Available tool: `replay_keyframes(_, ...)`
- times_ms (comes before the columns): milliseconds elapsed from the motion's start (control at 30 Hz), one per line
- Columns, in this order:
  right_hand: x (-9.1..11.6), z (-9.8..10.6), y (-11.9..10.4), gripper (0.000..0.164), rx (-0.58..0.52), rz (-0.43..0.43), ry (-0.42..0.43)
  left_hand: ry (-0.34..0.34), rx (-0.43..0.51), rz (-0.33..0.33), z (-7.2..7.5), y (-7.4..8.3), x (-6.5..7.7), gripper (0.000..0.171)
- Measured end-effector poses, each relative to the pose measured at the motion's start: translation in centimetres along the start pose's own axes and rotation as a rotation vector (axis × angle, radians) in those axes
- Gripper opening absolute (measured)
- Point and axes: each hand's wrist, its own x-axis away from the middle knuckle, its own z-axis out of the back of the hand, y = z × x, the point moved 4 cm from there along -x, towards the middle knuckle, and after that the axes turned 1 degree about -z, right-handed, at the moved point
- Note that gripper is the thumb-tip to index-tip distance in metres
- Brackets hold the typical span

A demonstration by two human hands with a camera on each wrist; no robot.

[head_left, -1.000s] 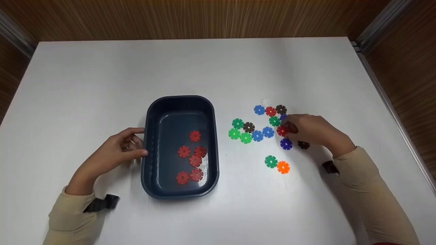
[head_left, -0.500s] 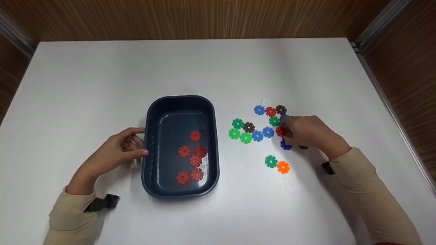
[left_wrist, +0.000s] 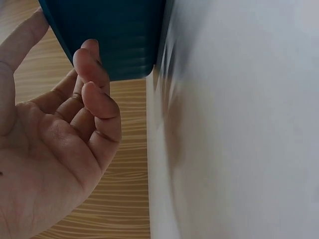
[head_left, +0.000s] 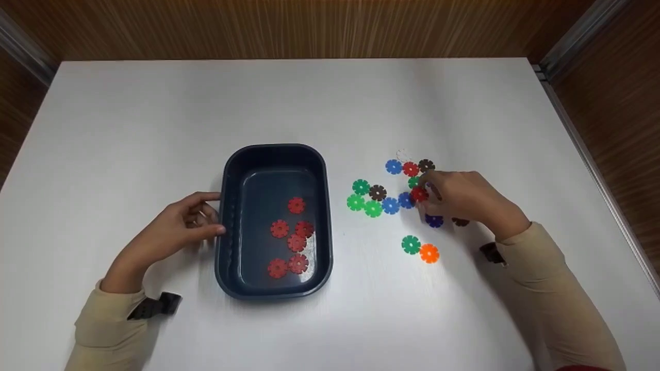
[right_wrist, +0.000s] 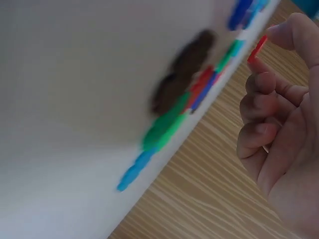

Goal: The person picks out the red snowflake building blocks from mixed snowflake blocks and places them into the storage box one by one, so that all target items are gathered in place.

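Observation:
My right hand (head_left: 459,196) pinches a red snowflake disc (head_left: 418,194) between thumb and fingertip, above the loose discs. In the right wrist view this red disc (right_wrist: 257,48) is edge-on at the fingertips, the other fingers curled in. My left hand (head_left: 165,232) is at the left side of a dark blue tray (head_left: 258,190), thumb tip on the rim and a straight forefinger against the outer wall. The left wrist view has the tray wall (left_wrist: 109,40) beside loosely bent fingers. Several red discs (head_left: 279,228) lie on the tray floor, mostly toward its right side.
Around the right hand lie loose discs: another red disc (head_left: 410,169), green discs (head_left: 361,187), blue discs (head_left: 391,206), brown discs (head_left: 378,193) and a pale one (head_left: 403,155). An orange disc (head_left: 429,253) touches a green one nearer the front. Wood panels (head_left: 309,31) border the white table.
My right hand has picked up the red disc and shifted slightly left with it, so it now overlaps a blue disc in the head view. The left hand and tray stay put.

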Motion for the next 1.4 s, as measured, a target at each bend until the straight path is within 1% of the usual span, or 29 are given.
replay_keyframes(100, -0.1, 1.0, -1.1, 0.036, -0.013, 0.039, 0.051, -0.003, 0.01, 0.0, 0.0, -0.1, 0.0, 0.058)
replay_keyframes(267, -0.2, 2.4, -3.4, 0.033, -0.051, 0.129, 0.124, -0.001, 0.017, 0.003, 0.0, -0.1, 0.0, 0.058)
replay_keyframes(433, -0.5, 2.9, -5.6, 0.033, -0.098, 0.194, 0.15, -0.003, 0.021, 0.005, 0.0, -0.1, 0.0, 0.058)
replay_keyframes(633, -0.9, 3.1, -8.5, 0.033, -0.154, 0.304, 0.217, -0.003, 0.02, 0.008, -0.1, 0.0, 0.0, 0.059)
replay_keyframes(733, -1.2, 3.2, -10.0, 0.035, -0.199, 0.331, 0.207, -0.002, 0.018, -0.001, -0.1, 0.0, 0.0, 0.058)
replay_keyframes(900, -1.7, 3.1, -12.8, 0.037, -0.243, 0.37, 0.154, -0.008, 0.015, -0.006, -0.2, 0.0, 0.1, 0.058)
replay_keyframes(1000, -1.9, 3.1, -14.5, 0.035, -0.237, 0.422, 0.149, -0.013, 0.014, -0.004, -0.2, 0.0, 0.1, 0.057)
replay_keyframes(1200, -2.3, 2.9, -17.5, 0.032, -0.192, 0.556, 0.183, -0.01, 0.006, -0.006, -0.1, 0.1, 0.1, 0.058)
replay_keyframes(1400, -2.8, 2.1, -19.8, 0.033, -0.179, 0.628, 0.175, -0.01, -0.005, 0.002, -0.2, 0.1, 0.2, 0.058)
